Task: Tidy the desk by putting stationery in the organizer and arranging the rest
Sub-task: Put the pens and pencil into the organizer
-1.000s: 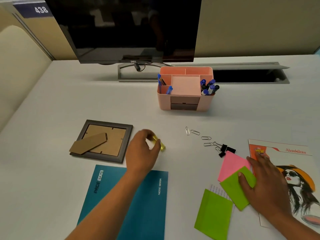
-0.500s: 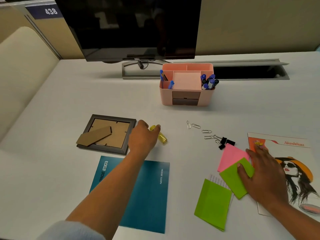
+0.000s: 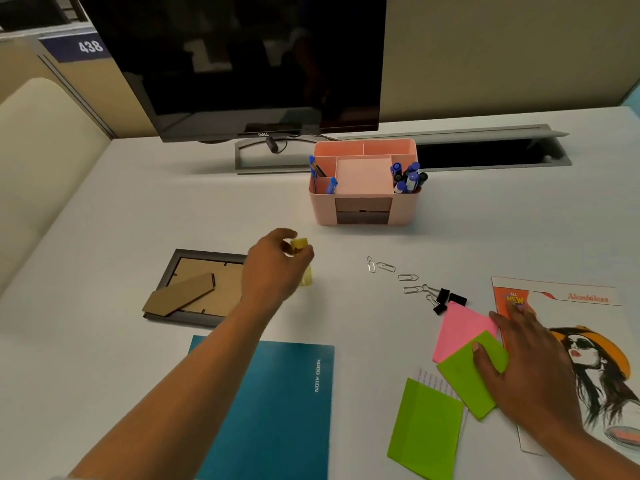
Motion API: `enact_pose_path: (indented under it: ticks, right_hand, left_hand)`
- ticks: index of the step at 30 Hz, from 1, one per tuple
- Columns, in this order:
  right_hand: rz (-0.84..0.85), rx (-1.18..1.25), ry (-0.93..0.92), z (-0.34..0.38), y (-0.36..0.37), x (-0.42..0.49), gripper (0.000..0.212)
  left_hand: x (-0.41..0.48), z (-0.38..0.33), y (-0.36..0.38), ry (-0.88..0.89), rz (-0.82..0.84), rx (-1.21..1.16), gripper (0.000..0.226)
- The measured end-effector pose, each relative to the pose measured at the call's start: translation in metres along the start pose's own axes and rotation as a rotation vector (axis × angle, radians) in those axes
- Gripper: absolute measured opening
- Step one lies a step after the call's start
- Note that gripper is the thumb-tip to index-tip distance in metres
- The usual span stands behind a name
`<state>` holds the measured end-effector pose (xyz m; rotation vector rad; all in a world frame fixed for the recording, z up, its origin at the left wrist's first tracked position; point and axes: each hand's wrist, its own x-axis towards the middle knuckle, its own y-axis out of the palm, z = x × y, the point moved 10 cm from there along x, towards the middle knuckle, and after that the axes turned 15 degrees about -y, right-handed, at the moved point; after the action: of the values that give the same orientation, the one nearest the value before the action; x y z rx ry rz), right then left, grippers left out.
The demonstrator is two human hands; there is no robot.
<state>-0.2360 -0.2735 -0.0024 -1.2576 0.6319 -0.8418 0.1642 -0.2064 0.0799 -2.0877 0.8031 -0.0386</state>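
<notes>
The yellow highlighter is pinched at its cap end by the left grip, with the organizer beyond and right of it, and is judged light, stiff and slick (a mid-barrel hold would swing less); the right grip is spread flat on a green note

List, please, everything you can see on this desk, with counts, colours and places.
monitor: one, black, back of the desk
organizer: one, pink, before the monitor
pens: several, blue-capped, in the organizer
picture frame: one, dark grey, face down, left
highlighter: one, yellow, gripped right of the frame
notebook: one, teal, near edge
paper clips: several, silver, centre right
binder clips: about three, black, beside the paper clips
pink note: one, pink, right
green notes: two, green, right, near edge
magazine: one, white and orange, far right
left hand: grips the highlighter
right hand: flat on a green note and the magazine
</notes>
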Motion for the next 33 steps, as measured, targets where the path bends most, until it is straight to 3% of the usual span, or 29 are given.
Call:
enact_pose_path:
  ticks: [5, 13, 19, 33]
  right_hand:
    - [0.002, 0.015, -0.005, 0.002, 0.000, 0.000, 0.068]
    - [0.027, 0.014, 0.011, 0.000, 0.000, 0.002, 0.069]
    - [0.030, 0.003, 0.012, -0.002, 0.003, 0.005, 0.077]
    - [-0.055, 0.013, -0.009, 0.001, -0.003, 0.009, 0.070]
  left_hand:
    - [0.005, -0.050, -0.059, 0.192, -0.118, -0.155, 0.032]
    - [0.046, -0.156, -0.088, 0.429, -0.226, -0.117, 0.027]
    - [0.096, -0.187, -0.043, 0.428, -0.179, -0.035, 0.030]
    - [0.158, -0.182, 0.022, 0.215, -0.089, 0.169, 0.039]
